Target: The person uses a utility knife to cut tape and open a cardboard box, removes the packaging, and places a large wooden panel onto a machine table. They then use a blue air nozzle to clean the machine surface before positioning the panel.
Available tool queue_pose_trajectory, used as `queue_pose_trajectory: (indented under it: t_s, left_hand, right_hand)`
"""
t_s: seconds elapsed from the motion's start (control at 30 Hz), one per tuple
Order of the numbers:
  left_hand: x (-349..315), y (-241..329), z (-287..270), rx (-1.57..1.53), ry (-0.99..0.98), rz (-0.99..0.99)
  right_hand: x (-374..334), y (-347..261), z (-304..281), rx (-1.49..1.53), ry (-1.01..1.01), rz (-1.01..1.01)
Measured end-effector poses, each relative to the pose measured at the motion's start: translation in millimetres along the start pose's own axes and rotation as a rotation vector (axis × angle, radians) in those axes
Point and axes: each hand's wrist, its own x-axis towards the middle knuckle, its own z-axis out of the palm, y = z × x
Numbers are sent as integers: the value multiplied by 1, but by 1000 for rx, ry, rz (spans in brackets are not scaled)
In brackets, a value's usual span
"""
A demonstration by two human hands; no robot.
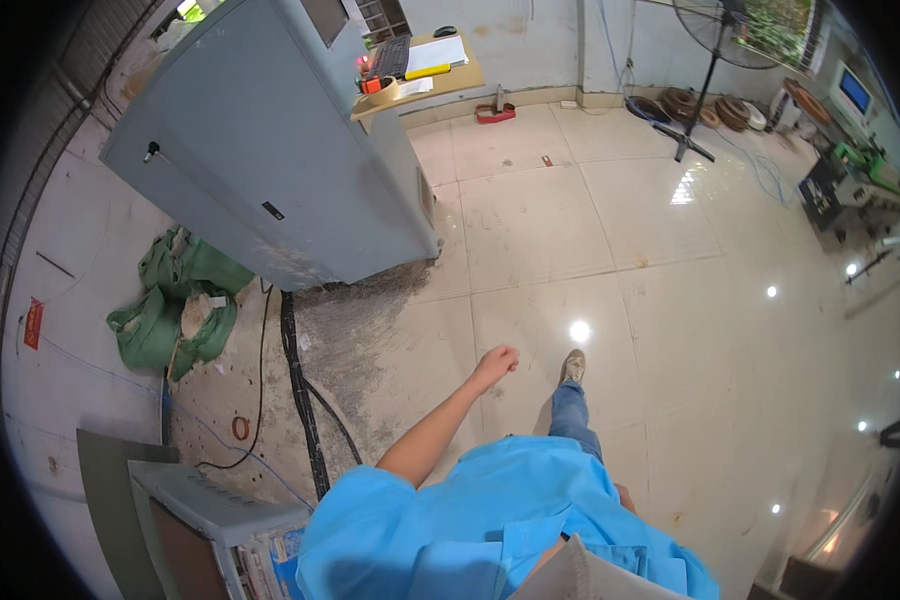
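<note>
My left hand [495, 368] hangs over the tiled floor [540, 235], its fingers curled closed with nothing visible in them. Touching nothing, it is out in front of my body, to the left of my shoe [573, 366]. Of my right hand [625, 498] only a sliver of skin shows beside my blue shirt [470, 510]; its fingers are hidden. The nearest large thing ahead of the left hand is a tall grey cabinet [260, 160] with a black handle.
Black cables [298, 400] cross the dirty floor at left, near green sacks [175, 310]. A small desk [460, 75] holds a keyboard [390, 58] and paper. A standing fan [710, 80] and a machine with a screen [853, 92] are at right. A grey shelf unit [220, 500] stands lower left.
</note>
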Motion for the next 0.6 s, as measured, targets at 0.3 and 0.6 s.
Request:
queue_pose_trajectory:
  t_s: [0.3, 0.6]
  left_hand:
    - [160, 177, 9, 117, 125, 146]
    - [284, 371, -42, -137, 484, 393]
  right_hand:
    - [224, -338, -19, 147, 157, 158]
    - [320, -862, 241, 52, -358, -680]
